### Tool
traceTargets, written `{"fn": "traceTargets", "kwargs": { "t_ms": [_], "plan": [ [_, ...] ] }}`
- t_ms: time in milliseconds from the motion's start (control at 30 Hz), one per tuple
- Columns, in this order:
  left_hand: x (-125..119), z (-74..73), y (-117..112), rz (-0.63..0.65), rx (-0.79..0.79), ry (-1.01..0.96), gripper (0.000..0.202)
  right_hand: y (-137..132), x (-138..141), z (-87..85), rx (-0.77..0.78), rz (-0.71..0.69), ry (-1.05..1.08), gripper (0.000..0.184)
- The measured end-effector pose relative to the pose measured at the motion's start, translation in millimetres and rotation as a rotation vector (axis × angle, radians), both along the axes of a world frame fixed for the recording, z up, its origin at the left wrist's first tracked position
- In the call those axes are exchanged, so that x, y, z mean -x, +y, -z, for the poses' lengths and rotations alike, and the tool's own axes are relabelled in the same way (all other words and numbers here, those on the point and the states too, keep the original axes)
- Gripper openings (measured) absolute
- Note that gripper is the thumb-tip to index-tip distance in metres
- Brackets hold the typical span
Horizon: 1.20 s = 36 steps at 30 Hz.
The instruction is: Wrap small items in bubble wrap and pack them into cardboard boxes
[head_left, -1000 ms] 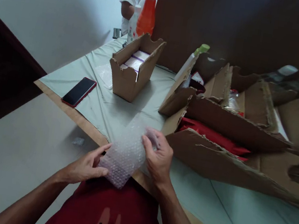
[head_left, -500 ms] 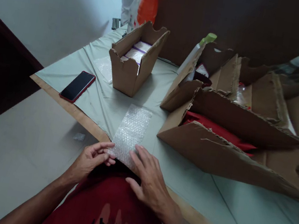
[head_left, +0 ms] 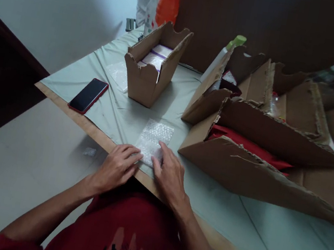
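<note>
A piece of clear bubble wrap (head_left: 157, 133) lies on the cloth-covered table near its front edge, its near part looking folded over on itself. My left hand (head_left: 120, 162) is closed at the near left edge of the wrap, fingers bent and pressed together at the fold. On the opposite side, my right hand (head_left: 170, 172) grips the near right edge, with thumb and forefinger on the wrap. Whether anything lies inside the fold, I cannot tell.
A phone (head_left: 88, 95) lies to the left. Behind stands a cardboard box (head_left: 142, 82) of white packets, with an orange bottle (head_left: 169, 1) beyond it. Cardboard bins (head_left: 242, 171) holding a red package (head_left: 243, 144) and other items fill the right side.
The near end of the bubble wrap has been folded away from me, so it looks shorter. Both hands have moved forward onto it, and the left has turned palm down.
</note>
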State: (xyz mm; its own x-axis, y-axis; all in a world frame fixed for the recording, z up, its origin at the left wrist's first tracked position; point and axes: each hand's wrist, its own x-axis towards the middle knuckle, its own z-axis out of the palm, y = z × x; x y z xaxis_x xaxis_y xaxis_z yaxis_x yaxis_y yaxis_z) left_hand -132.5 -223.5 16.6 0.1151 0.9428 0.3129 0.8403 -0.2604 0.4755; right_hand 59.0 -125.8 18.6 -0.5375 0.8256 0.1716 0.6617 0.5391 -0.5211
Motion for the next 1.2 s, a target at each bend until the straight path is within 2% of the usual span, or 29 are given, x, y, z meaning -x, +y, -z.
{"fn": "traceTargets", "kwargs": {
  "t_ms": [67,133,233,300,400,500,567,633,733,800,867,967,1067,1133,1200],
  "plan": [
    [2.2,2.8,12.6,0.020,0.067,0.048,0.030,-4.8,-8.4,-4.0,-0.184,0.033,-0.027,0.043],
    [4.8,3.5,19.8,0.032,0.101,0.055,0.027,-9.6,-16.3,-7.4,-0.263,-0.031,-0.047,0.039],
    [8.9,2.5,24.1,0.037,0.108,0.050,0.028,-10.8,-18.6,-7.4,-0.213,-0.233,-0.084,0.032],
    [11.5,1.0,24.8,0.035,0.096,0.073,0.028,-7.4,-14.8,-4.6,-0.140,-0.296,-0.087,0.026],
    [13.9,-2.9,22.9,0.069,0.087,0.055,0.022,-2.0,-12.0,-1.6,0.015,-0.264,-0.017,0.025],
    [12.9,-5.7,21.4,0.082,0.124,-0.094,0.020,-2.6,-19.0,-2.3,0.155,-0.202,0.048,0.025],
    [10.3,-4.3,24.8,0.038,0.143,-0.146,0.021,-6.6,-26.3,-4.1,0.092,-0.141,0.054,0.023],
    [6.5,-0.1,32.1,-0.010,0.140,-0.110,0.023,-12.2,-31.7,-6.9,-0.080,-0.076,0.042,0.022],
    [0.9,6.9,43.5,-0.056,0.092,0.025,0.024,-19.1,-32.2,-10.5,-0.225,-0.134,-0.014,0.023],
    [-0.8,8.2,45.7,-0.089,0.028,0.089,0.022,-19.3,-28.6,-9.6,-0.207,-0.225,-0.065,0.023],
    [0.2,5.7,41.8,-0.092,-0.052,0.089,0.022,-15.4,-25.5,-5.5,-0.150,-0.251,-0.064,0.022],
    [4.6,-1.0,30.8,0.017,-0.112,0.028,0.027,-7.8,-27.2,2.2,0.001,-0.179,0.055,0.023],
    [6.0,-2.5,27.6,0.141,-0.066,-0.009,0.029,-6.5,-34.8,4.1,0.106,-0.119,0.103,0.023],
    [3.8,1.4,34.9,0.145,-0.025,0.003,0.029,-9.9,-39.3,1.3,0.009,-0.072,0.070,0.023],
    [0.0,7.1,48.1,0.103,-0.007,0.044,0.028,-14.1,-41.0,-2.6,-0.156,-0.042,0.017,0.024]
  ]
}}
